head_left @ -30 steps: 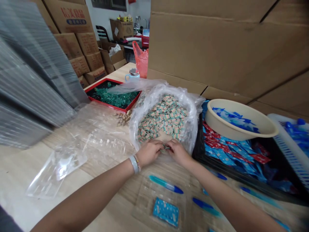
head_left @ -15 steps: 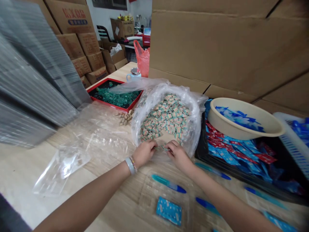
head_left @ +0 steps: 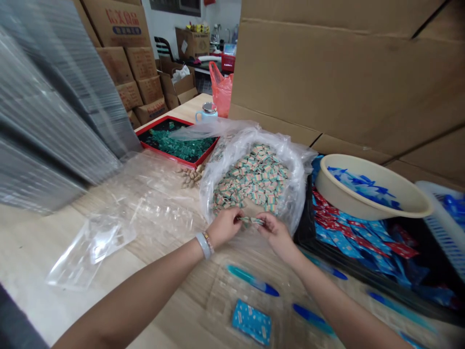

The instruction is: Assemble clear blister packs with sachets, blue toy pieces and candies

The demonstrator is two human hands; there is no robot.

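Observation:
A clear plastic bag (head_left: 294, 160) full of small striped wrapped candies (head_left: 254, 177) lies open on the wooden table. At its near edge, my left hand (head_left: 224, 226) and my right hand (head_left: 276, 232) both pinch a short row of the small candies (head_left: 250, 221) held between them. Fingers of both hands are closed on it. Nearer me a clear blister tray (head_left: 250, 295) holds a teal-and-blue pen (head_left: 252, 280) and a blue packet (head_left: 252, 321). Another blue pen (head_left: 312, 320) lies beside it.
A red-rimmed tray of green candies (head_left: 174, 140), loose peanuts (head_left: 191, 177) and a blue mug (head_left: 208, 111) sit behind. Stacked clear trays (head_left: 47, 106) rise at left, loose clear plastic (head_left: 119, 218) before them. At right: cream bowl (head_left: 370, 189), black tray of blue and red sachets (head_left: 348, 232), white basket (head_left: 446, 213), cardboard wall (head_left: 345, 72).
Both hands have lifted slightly from the bag's edge, and the row of candies between them now shows more clearly. The view has shifted a little.

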